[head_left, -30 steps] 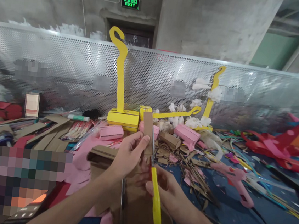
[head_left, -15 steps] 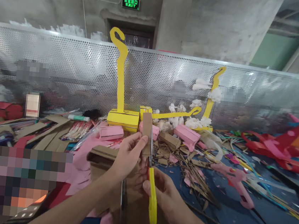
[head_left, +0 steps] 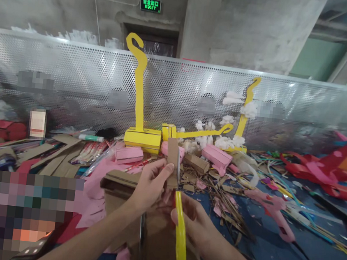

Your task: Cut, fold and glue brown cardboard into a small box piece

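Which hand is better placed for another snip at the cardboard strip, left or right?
Right, I'd judge: the right hand holds the yellow-handled scissors, blades alongside the cardboard strip, while the left hand pinches that strip.

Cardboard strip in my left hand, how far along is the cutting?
Some cutting looks done: thin brown offcuts litter the table. In hand: your left hand pinches the strip; your right hand holds the scissors, a blade along its right edge. Left to do: perhaps trimming that edge; how much, I can't tell.
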`<state>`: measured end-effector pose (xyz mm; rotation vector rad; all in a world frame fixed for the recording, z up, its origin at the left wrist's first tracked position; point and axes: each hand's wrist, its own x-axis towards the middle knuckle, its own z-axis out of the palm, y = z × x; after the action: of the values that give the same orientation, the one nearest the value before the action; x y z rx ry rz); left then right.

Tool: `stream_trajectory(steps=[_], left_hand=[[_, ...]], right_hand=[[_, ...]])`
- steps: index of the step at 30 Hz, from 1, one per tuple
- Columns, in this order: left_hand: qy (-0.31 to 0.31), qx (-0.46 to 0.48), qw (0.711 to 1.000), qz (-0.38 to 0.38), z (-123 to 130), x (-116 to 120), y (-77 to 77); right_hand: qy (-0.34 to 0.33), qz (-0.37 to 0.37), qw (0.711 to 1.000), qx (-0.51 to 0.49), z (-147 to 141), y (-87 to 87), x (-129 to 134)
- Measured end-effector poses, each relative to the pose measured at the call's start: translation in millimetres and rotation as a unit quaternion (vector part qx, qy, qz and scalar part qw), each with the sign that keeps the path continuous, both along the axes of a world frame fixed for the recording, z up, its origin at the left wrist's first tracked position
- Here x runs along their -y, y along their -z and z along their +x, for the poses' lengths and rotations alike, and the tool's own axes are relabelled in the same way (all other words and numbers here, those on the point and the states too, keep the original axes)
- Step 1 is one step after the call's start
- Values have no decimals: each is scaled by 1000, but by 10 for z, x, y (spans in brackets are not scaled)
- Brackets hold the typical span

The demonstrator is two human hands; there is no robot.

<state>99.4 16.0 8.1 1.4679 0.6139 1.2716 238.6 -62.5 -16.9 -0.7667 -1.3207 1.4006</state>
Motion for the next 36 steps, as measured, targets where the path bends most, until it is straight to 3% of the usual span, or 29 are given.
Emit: stream_trajectory(steps=[8,17,24,27,32,36], left_hand=[[-11,-11,1000,-11,-21,-64,46],[-51,-43,996,60,-97,-101,-20],[-53,-41,997,44,-88,-117,14],[-62,-37,996,46,-98,-148,34],[-43,-44,997,46,-102,-103,5],[-7,-72,997,30,-47,-18,6]], right_hand=[[-37,9,999,12,-11,6,0],[-88,17,996,11,-40,-52,44],[-98,8,995,6,-54,5,42],[-80,-13,997,-4,-72,72,16],[15,-36,999,6,-55,111,21],[-13,-28,999,-9,-8,81,53]])
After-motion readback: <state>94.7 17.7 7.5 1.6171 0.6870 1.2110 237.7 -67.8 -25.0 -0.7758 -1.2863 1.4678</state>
